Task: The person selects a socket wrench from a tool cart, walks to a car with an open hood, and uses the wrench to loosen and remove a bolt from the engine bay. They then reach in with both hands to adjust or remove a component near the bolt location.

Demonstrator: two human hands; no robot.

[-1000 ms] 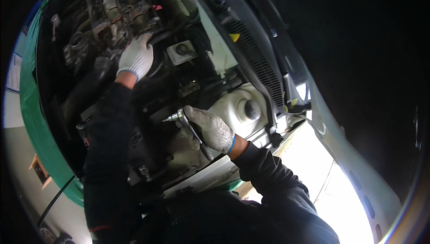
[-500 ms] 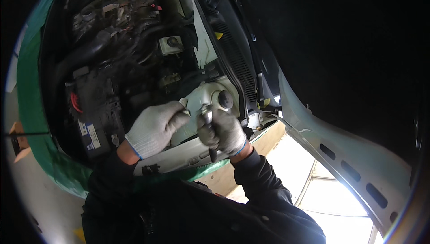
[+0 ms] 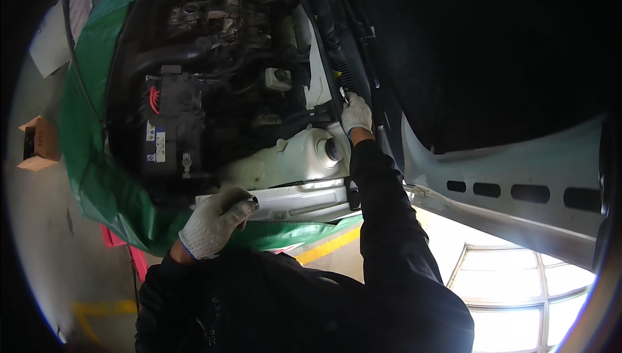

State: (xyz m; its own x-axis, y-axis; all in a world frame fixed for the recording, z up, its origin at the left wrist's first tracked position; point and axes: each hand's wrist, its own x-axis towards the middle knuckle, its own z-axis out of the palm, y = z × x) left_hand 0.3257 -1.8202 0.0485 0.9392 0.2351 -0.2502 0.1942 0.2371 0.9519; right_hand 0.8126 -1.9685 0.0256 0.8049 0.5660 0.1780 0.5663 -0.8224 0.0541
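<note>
A small metal tool (image 3: pixel 254 203) — a socket or ratchet head, by the look of it — is gripped in the closed left hand (image 3: pixel 214 222), which is held over the pale front crossmember (image 3: pixel 291 197) of the engine bay, just above the green fender cover (image 3: pixel 97 178). The right hand (image 3: pixel 356 113) is stretched to the far edge of the bay and pressed against the dark trim strip (image 3: pixel 337 61) below the raised hood (image 3: pixel 518 159); whether anything is pinched in it cannot be told. The white reservoir (image 3: pixel 291 159) with its dark cap (image 3: pixel 334 149) lies between the two hands, the battery (image 3: pixel 172 126) beside it. The reach is best done with the right wrist kept straight and the tool kept firmly enclosed — a drop into the bay would be hard to recover.
</note>
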